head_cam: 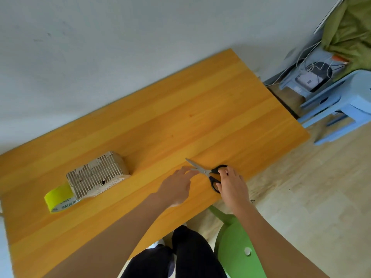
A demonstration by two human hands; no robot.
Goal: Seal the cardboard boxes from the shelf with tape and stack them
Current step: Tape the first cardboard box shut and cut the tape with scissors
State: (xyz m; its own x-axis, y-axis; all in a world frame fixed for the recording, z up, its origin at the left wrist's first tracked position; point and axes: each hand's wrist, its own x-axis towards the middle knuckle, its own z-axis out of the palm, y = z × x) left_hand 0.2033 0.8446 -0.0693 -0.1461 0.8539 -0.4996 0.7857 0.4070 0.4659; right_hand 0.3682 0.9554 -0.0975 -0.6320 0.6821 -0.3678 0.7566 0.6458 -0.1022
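A small cardboard box with a torn, ribbed top lies on the orange wooden table at the left. Touching the box's near-left end stands a roll of yellow tape on its edge. Black-handled scissors lie near the table's front edge, blades pointing left and away. My right hand grips the scissors by the handles. My left hand reaches toward the blades, its fingers stretched out and fingertips just beside them. Whether it holds a piece of tape is unclear.
A green chair stands under my right arm beside the table's front edge. Light blue plastic stools with a device and cables sit past the table's right end. A pale wall runs along the table's far side.
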